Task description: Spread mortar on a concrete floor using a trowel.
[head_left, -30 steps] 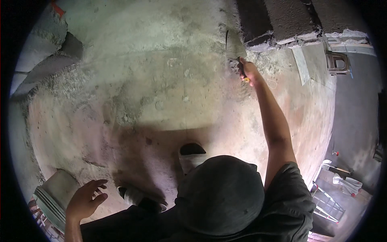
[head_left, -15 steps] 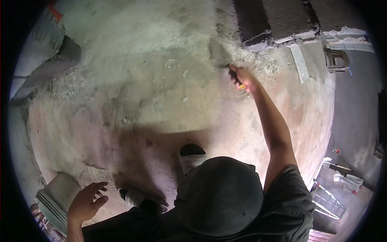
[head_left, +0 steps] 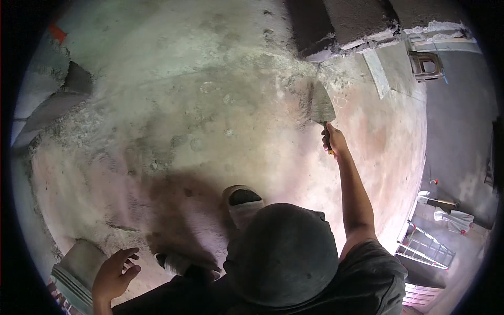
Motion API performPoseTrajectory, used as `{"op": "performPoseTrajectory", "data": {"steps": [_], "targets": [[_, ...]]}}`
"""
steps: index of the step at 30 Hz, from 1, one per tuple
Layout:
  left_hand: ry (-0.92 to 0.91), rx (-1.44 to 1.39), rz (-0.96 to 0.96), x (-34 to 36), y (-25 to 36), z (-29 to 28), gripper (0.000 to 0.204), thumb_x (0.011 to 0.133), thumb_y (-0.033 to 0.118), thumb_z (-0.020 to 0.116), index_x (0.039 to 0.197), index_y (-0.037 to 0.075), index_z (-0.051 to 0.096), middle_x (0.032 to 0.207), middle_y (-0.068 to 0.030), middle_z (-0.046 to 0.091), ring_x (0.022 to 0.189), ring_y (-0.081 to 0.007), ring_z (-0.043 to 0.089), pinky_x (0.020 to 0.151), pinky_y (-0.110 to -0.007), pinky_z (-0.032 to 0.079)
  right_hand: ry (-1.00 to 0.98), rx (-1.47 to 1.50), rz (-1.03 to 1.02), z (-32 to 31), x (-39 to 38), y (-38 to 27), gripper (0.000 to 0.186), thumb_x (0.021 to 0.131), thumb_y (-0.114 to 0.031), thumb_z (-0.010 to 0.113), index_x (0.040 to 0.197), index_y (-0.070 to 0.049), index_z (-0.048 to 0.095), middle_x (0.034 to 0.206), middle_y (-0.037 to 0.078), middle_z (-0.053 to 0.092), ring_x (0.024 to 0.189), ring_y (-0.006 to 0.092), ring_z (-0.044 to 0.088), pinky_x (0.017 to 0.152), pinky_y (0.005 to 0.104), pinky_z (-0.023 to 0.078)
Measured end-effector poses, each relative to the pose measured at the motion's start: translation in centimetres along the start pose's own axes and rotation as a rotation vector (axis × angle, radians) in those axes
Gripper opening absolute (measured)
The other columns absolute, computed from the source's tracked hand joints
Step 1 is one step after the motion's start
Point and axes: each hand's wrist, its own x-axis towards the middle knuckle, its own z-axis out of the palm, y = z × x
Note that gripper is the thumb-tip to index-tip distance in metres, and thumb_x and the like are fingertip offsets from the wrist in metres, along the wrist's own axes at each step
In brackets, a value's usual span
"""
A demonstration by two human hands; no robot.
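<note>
My right hand (head_left: 336, 140) is wrapped round the dark handle of a trowel (head_left: 323, 105), arm stretched out ahead. Its broad grey blade lies at or just over the rough concrete floor (head_left: 210, 126), pointing away from me; whether it touches cannot be made out. A patch of loose grey crumbs and dust (head_left: 299, 94) is beside the blade's left edge. At the lower left my left hand (head_left: 116, 274) hovers with fingers loosely bent and apart, holding nothing. It is nearest a grey block-like thing with a ridged edge (head_left: 79, 270).
Dark cement-coated steps (head_left: 362, 23) with broken edges stand at the far right. Near them are a pale flat strip (head_left: 377, 73) and a brown stool (head_left: 426, 65). A ladder (head_left: 426, 245) lies at lower right. My shoe (head_left: 244, 205) and a dark cap (head_left: 283, 254) fill the lower middle.
My right hand has drawn the trowel nearer and to the right, and its blade now shows sharply. My left hand stays low at the left. The whole view has shifted slightly.
</note>
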Motion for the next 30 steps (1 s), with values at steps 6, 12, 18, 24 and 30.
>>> {"op": "performPoseTrajectory", "data": {"steps": [6,12,18,24,30], "targets": [[0.002,-0.026,0.018,0.3,0.3,0.1,0.047,0.089,0.021,0.07,0.133,0.006,0.058,0.114,-0.0119,0.068,0.095,-0.0238,0.067,0.081,-0.036,0.053,-0.161,0.041,0.125,2.6,-1.3,0.6,0.05,0.102,-0.051,0.047,0.084,-0.005,0.056,0.057,0.004,0.051,0.041,0.0158,0.047,0.039,0.0301,0.037],[0.018,-0.022,-0.016,0.2,0.5,0.3,0.047,0.091,0.022,0.069,0.133,0.007,0.058,0.115,-0.0118,0.068,0.097,-0.0245,0.067,0.082,-0.036,0.053,0.05,0.035,0.033,0.7,0.9,1.1,0.049,0.102,-0.049,0.047,0.079,-0.006,0.054,0.051,0.004,0.048,0.038,0.0155,0.044,0.037,0.0316,0.033],[0.016,-0.012,-0.014,-0.1,0.1,0.6,0.046,0.091,0.022,0.069,0.133,0.007,0.058,0.114,-0.0116,0.068,0.096,-0.0249,0.067,0.082,-0.036,0.053,-0.142,-0.136,0.031,3.0,-0.5,-2.6,0.05,0.101,-0.05,0.047,0.081,-0.005,0.056,0.051,0.004,0.047,0.037,0.0148,0.042,0.037,0.0321,0.033],[0.029,-0.018,-0.013,0.2,1.4,0.0,0.046,0.09,0.02,0.066,0.133,0.006,0.059,0.116,-0.0118,0.067,0.096,-0.0249,0.065,0.081,-0.036,0.052,-0.012,-0.051,-0.07,-0.4,5.3,-3.2,0.05,0.102,-0.049,0.047,0.08,-0.006,0.057,0.051,0.003,0.047,0.037,0.0149,0.044,0.037,0.0313,0.033],[0.046,0.012,-0.021,-0.4,0.8,0.5,0.045,0.09,0.02,0.066,0.133,0.007,0.059,0.115,-0.0119,0.068,0.094,-0.0245,0.066,0.08,-0.036,0.052,-0.189,-0.111,0.057,1.5,3.8,-5.1,0.051,0.102,-0.053,0.047,0.08,-0.008,0.054,0.056,0.001,0.048,0.039,0.0133,0.041,0.037,0.0301,0.034]]}}
